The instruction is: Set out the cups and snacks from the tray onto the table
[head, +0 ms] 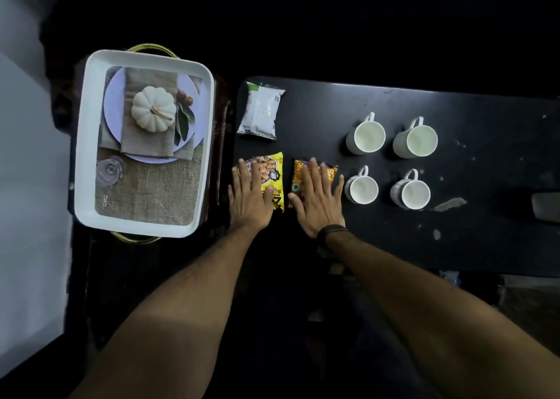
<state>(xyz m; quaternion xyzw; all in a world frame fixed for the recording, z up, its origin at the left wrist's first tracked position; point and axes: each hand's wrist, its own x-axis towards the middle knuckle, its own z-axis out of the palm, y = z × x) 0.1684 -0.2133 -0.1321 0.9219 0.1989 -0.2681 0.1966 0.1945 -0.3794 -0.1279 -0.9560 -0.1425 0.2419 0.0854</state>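
Note:
A white tray (pixel 91 144) with a printed pumpkin picture on its floor sits at the left, with no cups or packets in it. On the black table (pixel 454 241) lie a yellow peanut packet (pixel 272 171), an orange-brown snack packet (pixel 298 171) and a silver-white packet (pixel 261 112). Several white cups stand in two rows at the right, among them one (pixel 365 135) at the back and one (pixel 362 186) in front. My left hand (pixel 250 194) lies flat, fingers spread, on the yellow packet. My right hand (pixel 316 197) lies flat on the orange-brown packet.
A gold tray handle (pixel 151 47) shows behind the tray and another (pixel 136 238) in front of it. White smudges (pixel 448 204) mark the table's right part. A grey object (pixel 545 208) juts in at the right edge. A pale wall (pixel 27 186) runs along the left.

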